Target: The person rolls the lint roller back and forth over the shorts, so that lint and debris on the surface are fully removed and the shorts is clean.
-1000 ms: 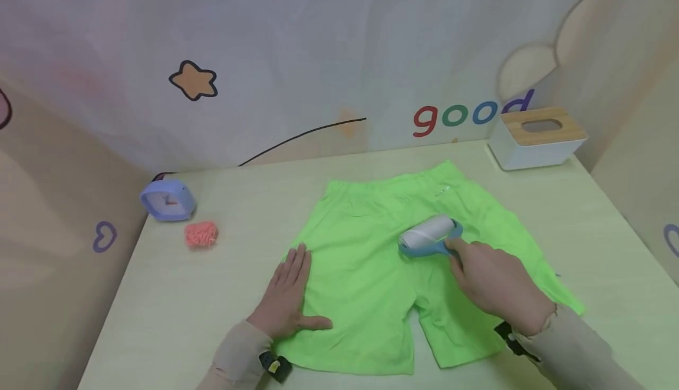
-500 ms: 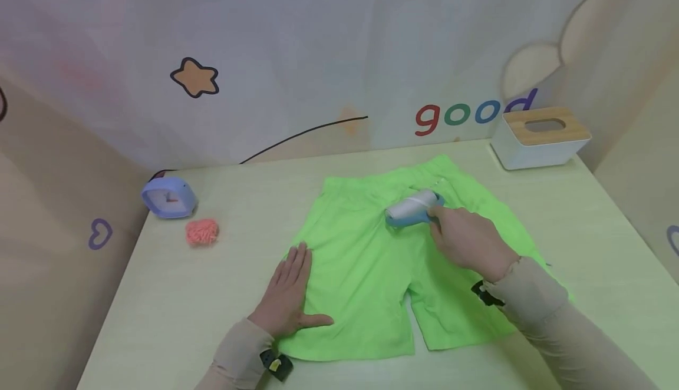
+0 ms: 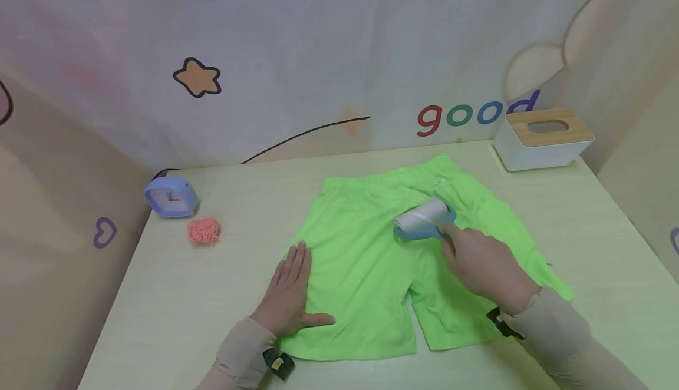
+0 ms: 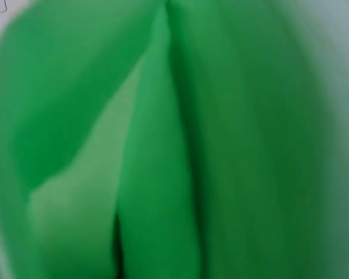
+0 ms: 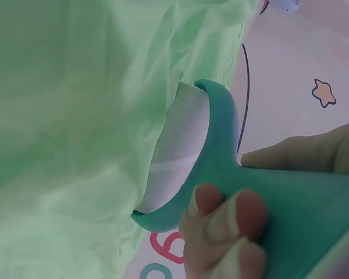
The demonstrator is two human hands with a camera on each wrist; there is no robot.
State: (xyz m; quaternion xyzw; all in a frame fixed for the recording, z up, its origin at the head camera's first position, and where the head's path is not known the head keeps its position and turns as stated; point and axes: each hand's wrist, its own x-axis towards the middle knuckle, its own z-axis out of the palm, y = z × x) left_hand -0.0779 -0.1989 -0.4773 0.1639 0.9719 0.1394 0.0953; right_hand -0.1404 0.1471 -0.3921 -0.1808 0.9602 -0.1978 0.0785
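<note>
Neon green shorts (image 3: pixel 361 260) lie spread on the table, waistband toward the wall. My left hand (image 3: pixel 289 290) lies flat with straight fingers on their left edge, thumb out over the left leg. In my right hand (image 3: pixel 485 263) is the blue handle of a lint roller (image 3: pixel 422 216); its white roll rests on the shorts right of their middle. The right wrist view shows my fingers (image 5: pixel 250 212) curled round the handle and the roll (image 5: pixel 177 145) against the fabric. Only blurred green cloth (image 4: pixel 157 163) fills most of the left wrist view.
A purple-blue clock (image 3: pixel 171 197) stands at the back left, with a small pink fluffy bundle (image 3: pixel 204 231) in front of it. At the back right is a white tissue box (image 3: pixel 543 142) with a wooden lid. A printed backdrop (image 3: pixel 297 54) rises behind the table (image 3: pixel 175 307).
My right hand first pushed the lint roller up toward the waistband, then drew it back down and slightly right. The shorts shifted slightly away from me. My left hand stayed put.
</note>
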